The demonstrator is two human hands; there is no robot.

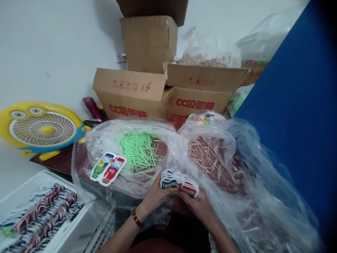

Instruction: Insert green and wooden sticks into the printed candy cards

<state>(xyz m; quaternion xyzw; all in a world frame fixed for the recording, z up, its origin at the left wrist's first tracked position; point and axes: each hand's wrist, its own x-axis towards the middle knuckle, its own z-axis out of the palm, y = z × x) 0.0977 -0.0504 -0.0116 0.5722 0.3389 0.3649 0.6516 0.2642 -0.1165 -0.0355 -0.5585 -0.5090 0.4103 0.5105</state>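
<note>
My left hand (155, 195) and my right hand (196, 207) hold a stack of bottle-shaped printed packets (179, 182) between them, fingers closed on its two sides. White edges of several packets show in the stack, with blue, green and red print. Just beyond lie loose green sticks (139, 151) on a clear plastic bag (105, 133), and brown sticks (206, 160) to their right. On the bag to the left rests a flat packet (108, 168) printed with a green bottle and a red bottle.
A white bin (50, 242) at lower left holds rows of packets. A yellow fan (44, 128) stands at the left. Cardboard boxes (131, 95) line the back, with a bag of sticks (210, 56) on top. A blue panel (292, 116) slants along the right.
</note>
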